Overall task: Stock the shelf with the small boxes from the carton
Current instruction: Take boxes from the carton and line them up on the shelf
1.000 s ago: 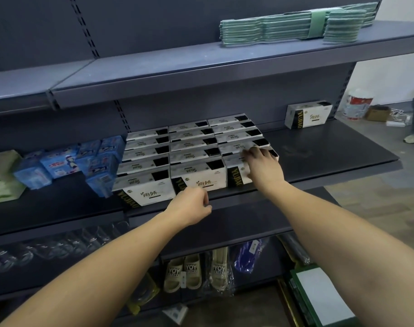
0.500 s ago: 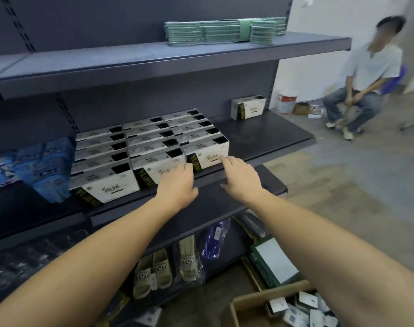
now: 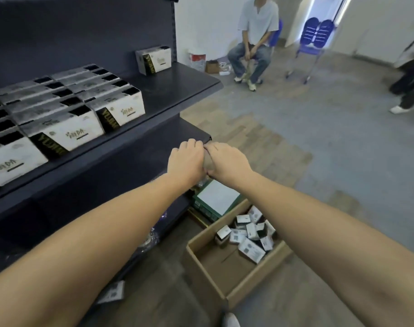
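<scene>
Below dark shelf (image 3: 168, 90) edge, our left hand (image 3: 186, 160) and right hand (image 3: 227, 161) touch, fingers curled, grasp unclear. Small white boxes (image 3: 248, 234) lie jumbled in brown cardboard carton (image 3: 227, 300). Risk: careless reach knocks front shelf row (image 3: 66, 133).

A seated person (image 3: 254, 41) beside a blue chair (image 3: 315, 36).

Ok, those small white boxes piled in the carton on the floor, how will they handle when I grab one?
The small white boxes lie tumbled at angles in the cardboard carton, so probably light. Flat printed card faces suggest a rigid shape, possibly a little slick. Lifting one may shift its neighbours.
</scene>
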The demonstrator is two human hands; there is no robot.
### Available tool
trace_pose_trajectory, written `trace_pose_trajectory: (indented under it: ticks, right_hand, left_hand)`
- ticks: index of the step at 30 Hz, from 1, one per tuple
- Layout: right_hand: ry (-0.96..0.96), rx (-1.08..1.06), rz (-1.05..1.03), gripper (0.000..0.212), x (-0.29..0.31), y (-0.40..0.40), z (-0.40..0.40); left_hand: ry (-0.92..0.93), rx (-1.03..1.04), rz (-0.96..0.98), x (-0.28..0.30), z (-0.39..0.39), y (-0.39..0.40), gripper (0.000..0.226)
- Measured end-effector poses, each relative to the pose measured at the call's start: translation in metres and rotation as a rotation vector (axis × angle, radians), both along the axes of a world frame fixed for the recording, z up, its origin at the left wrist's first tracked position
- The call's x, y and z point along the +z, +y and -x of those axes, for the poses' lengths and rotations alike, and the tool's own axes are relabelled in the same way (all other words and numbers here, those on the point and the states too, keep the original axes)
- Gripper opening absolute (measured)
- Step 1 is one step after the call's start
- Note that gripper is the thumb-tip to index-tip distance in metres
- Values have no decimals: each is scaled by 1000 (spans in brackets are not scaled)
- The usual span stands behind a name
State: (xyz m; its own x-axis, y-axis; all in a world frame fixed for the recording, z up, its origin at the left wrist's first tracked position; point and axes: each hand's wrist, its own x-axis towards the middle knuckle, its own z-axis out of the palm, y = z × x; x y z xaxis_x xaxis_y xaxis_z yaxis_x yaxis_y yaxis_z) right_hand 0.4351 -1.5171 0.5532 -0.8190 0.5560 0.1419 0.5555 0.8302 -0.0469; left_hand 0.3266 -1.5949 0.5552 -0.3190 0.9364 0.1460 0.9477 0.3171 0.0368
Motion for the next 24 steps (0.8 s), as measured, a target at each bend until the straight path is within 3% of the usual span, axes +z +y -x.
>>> trace_pose_trajectory:
  ticks: [7,16,24]
  right_hand:
    - [-26,10,0,65,-12,27,-75]
    - [-43,106,-6,63,-42,103,-171]
    - [-65,241,5,62,-73,142,-210]
  left_hand:
    - [-22,-35,12,-16,-70,29,57]
    - [-71,100,6,-48,-168,86,44]
    - [-113,200,29,-81,-223,105,54]
